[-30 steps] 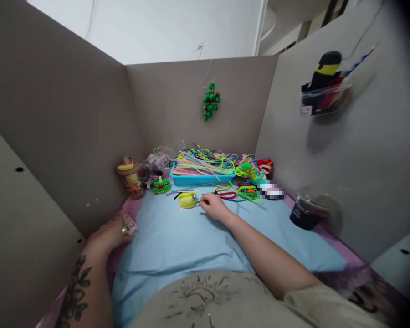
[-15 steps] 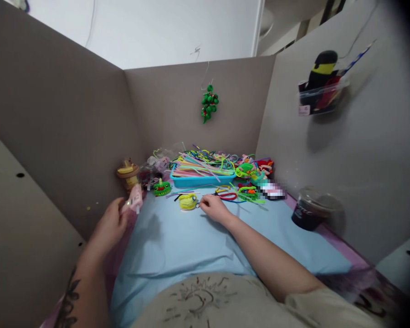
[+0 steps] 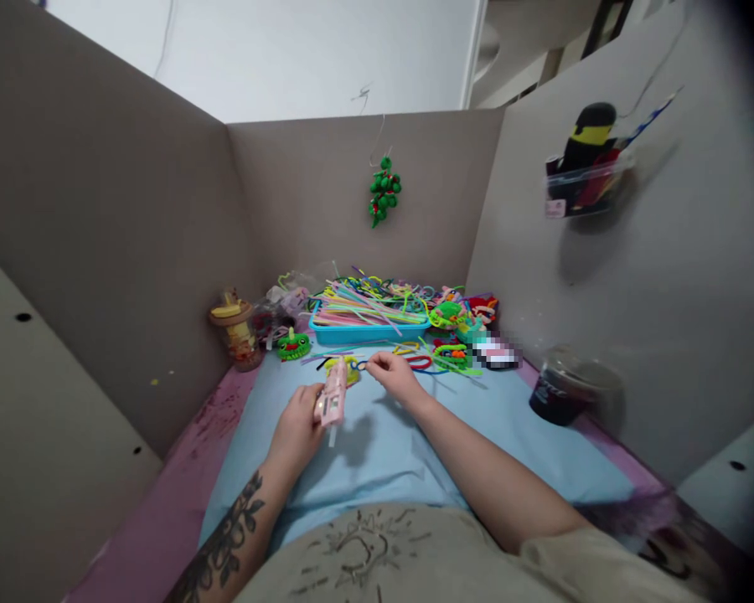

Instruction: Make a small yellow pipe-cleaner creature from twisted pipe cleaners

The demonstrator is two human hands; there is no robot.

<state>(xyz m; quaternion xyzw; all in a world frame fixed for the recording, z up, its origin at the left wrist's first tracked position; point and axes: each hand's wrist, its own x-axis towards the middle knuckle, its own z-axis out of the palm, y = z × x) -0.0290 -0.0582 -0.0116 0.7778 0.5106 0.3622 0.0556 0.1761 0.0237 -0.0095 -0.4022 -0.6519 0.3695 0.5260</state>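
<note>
My left hand (image 3: 296,429) is closed around a pink glue gun (image 3: 331,400), held above the blue cloth (image 3: 415,444) with its top end close to a small yellow fuzzy piece (image 3: 340,367). My right hand (image 3: 395,374) rests on the cloth just right of that yellow piece, its fingers pinched on a thin blue pipe cleaner (image 3: 359,365) that ends beside the piece.
A blue tray (image 3: 358,332) of several coloured pipe cleaners stands at the back, with loose pipe-cleaner shapes (image 3: 452,356) to its right. A small green figure (image 3: 292,344) and a jar (image 3: 235,335) sit at the left. A dark lidded cup (image 3: 562,392) stands right. Grey partition walls enclose three sides.
My left hand lifted the pink glue gun from the left edge of the table and carried it right, up to the yellow piece. My right hand stayed in place.
</note>
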